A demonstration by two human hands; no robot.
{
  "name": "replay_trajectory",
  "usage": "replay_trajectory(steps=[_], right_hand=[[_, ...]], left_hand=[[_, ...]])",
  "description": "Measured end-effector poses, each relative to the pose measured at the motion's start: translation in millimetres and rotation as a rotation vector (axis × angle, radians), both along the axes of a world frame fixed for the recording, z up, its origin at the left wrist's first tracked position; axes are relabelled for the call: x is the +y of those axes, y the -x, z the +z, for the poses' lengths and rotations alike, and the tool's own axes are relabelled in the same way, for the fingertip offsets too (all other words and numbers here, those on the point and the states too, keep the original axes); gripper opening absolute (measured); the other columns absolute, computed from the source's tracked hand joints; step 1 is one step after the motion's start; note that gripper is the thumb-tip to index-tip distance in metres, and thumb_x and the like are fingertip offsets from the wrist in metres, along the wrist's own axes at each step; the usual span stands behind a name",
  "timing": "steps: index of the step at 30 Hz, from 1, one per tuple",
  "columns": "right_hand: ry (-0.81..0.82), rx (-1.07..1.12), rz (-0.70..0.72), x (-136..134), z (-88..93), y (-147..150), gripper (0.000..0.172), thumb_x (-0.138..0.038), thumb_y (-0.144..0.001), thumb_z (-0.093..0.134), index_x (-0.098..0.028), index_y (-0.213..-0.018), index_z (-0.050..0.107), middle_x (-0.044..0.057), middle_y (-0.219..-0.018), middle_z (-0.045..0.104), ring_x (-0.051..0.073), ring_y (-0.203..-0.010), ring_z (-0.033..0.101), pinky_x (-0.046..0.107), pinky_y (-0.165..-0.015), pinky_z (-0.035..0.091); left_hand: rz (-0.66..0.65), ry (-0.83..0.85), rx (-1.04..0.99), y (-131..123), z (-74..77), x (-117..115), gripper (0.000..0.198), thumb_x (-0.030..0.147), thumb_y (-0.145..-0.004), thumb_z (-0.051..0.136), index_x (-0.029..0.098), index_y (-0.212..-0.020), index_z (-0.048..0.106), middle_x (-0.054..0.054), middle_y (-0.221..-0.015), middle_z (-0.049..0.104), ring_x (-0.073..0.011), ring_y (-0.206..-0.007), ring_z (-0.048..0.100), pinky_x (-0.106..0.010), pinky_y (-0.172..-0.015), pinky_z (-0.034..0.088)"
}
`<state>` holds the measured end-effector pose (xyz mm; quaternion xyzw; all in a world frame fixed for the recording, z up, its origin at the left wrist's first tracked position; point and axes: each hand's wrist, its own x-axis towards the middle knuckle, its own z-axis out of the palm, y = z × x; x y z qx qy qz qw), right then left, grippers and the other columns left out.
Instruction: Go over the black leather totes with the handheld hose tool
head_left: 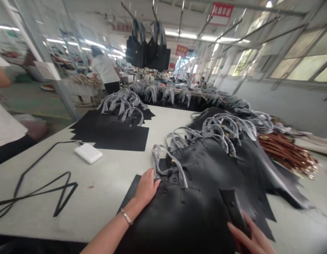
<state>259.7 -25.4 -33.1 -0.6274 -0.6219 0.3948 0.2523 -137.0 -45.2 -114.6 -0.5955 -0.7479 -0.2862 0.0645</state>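
A black leather handbag (179, 215) lies flat on the white table (113, 176) right in front of me, its wrapped grey handles (168, 162) pointing away. My left hand (146, 187) rests on the bag's top left edge beside the handles, fingers curled over the edge. A bracelet sits on that wrist. My right hand (252, 238) is at the bottom right, fingers closed round a small black leather piece (233, 208) held over the bag.
More black bags with wrapped handles (226, 141) are stacked behind and to the right. Brown straps (287, 153) lie far right. Black flat pieces (113, 130), a white box (88, 153) and a black strap (41, 187) lie left. People stand at left; bags hang overhead (149, 49).
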Motion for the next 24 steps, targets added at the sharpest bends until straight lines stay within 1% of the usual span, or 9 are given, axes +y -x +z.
replay_trajectory(steps=[2, 4, 6, 8, 10, 12, 15, 21, 24], right_hand=[[0.136, 0.061, 0.085, -6.6, 15.5, 9.8, 0.082, -0.058, -0.075, 0.064, -0.016, -0.141, 0.037, -0.002, -0.057, 0.063, 0.023, -0.057, 0.065, 0.03, -0.05, 0.051], [0.244, 0.11, 0.136, -14.7, 29.5, 19.9, 0.085, -0.056, -0.075, 0.064, -0.016, -0.142, 0.032, -0.005, -0.051, 0.058, 0.019, -0.048, 0.059, 0.027, -0.045, 0.046], [0.335, 0.148, 0.186, -20.2, 39.7, 28.0, 0.083, -0.054, -0.076, 0.066, -0.017, -0.141, 0.03, -0.005, -0.057, 0.06, 0.016, -0.047, 0.057, 0.024, -0.043, 0.043], [0.429, 0.188, 0.241, -19.8, 44.9, 33.4, 0.075, -0.051, -0.077, 0.066, -0.02, -0.137, 0.032, -0.004, -0.067, 0.061, 0.011, -0.046, 0.055, 0.021, -0.041, 0.041], [0.511, 0.23, 0.286, -12.6, 46.0, 36.8, 0.058, -0.049, -0.078, 0.066, -0.021, -0.122, 0.043, -0.004, -0.075, 0.062, 0.008, -0.044, 0.052, 0.019, -0.039, 0.04], [0.583, 0.256, 0.3, 0.5, 45.3, 40.3, 0.041, -0.048, -0.079, 0.066, -0.02, -0.102, 0.049, -0.003, -0.076, 0.063, 0.006, -0.041, 0.05, 0.017, -0.036, 0.04], [0.667, 0.289, 0.266, 24.7, 46.0, 49.3, 0.032, -0.046, -0.081, 0.064, -0.02, -0.089, 0.047, -0.002, -0.069, 0.065, 0.006, -0.037, 0.048, 0.017, -0.033, 0.041], [0.729, 0.319, 0.269, 49.5, 53.5, 67.2, 0.033, -0.049, -0.083, 0.062, -0.018, -0.076, 0.052, -0.001, -0.054, 0.063, 0.007, -0.034, 0.049, 0.015, -0.033, 0.043], [0.643, 0.232, 0.297, 55.5, 47.1, 62.6, 0.035, -0.053, -0.08, 0.063, -0.019, -0.072, 0.058, 0.001, -0.055, 0.064, 0.01, -0.041, 0.057, 0.016, -0.037, 0.046]], left_hand=[[0.029, -0.064, 0.026, -15.6, 6.4, -5.3, 0.047, 0.031, -0.091, 0.049, 0.007, -0.131, 0.042, -0.023, -0.135, 0.049, -0.034, -0.13, 0.043, -0.054, -0.107, 0.037], [0.015, -0.115, 0.044, -35.3, 17.4, -8.3, 0.049, 0.028, -0.091, 0.05, 0.007, -0.134, 0.039, -0.023, -0.142, 0.041, -0.0349, -0.137, 0.033, -0.056, -0.111, 0.029], [-0.111, -0.081, 0.027, -56.2, 29.2, -8.1, 0.047, 0.028, -0.09, 0.051, 0.011, -0.133, 0.041, -0.019, -0.141, 0.043, -0.0315, -0.135, 0.035, -0.052, -0.114, 0.026], [-0.243, 0.035, -0.029, -74.0, 38.2, -4.2, 0.042, 0.032, -0.088, 0.057, 0.016, -0.126, 0.049, -0.013, -0.131, 0.052, -0.0285, -0.125, 0.046, -0.048, -0.111, 0.031], [-0.296, 0.165, -0.099, -84.8, 43.0, 3.4, 0.038, 0.038, -0.083, 0.064, 0.018, -0.115, 0.056, -0.01, -0.119, 0.057, -0.0274, -0.114, 0.051, -0.044, -0.102, 0.039], [-0.295, 0.246, -0.173, -87.8, 44.2, 13.1, 0.039, 0.042, -0.077, 0.07, 0.018, -0.106, 0.059, -0.008, -0.112, 0.056, -0.026, -0.106, 0.052, -0.039, -0.093, 0.043], [-0.304, 0.297, -0.264, -83.7, 43.1, 26.9, 0.042, 0.043, -0.07, 0.076, 0.019, -0.1, 0.06, -0.005, -0.107, 0.053, -0.0233, -0.101, 0.052, -0.034, -0.089, 0.043], [-0.275, 0.359, -0.337, -80.0, 39.3, 34.4, 0.041, 0.043, -0.06, 0.082, 0.02, -0.089, 0.064, -0.004, -0.102, 0.055, -0.0238, -0.098, 0.052, -0.032, -0.084, 0.041], [-0.233, 0.373, -0.408, -82.4, 33.3, 34.9, 0.048, 0.047, -0.053, 0.086, 0.021, -0.087, 0.066, -0.005, -0.104, 0.057, -0.0256, -0.1, 0.052, -0.033, -0.084, 0.04]])
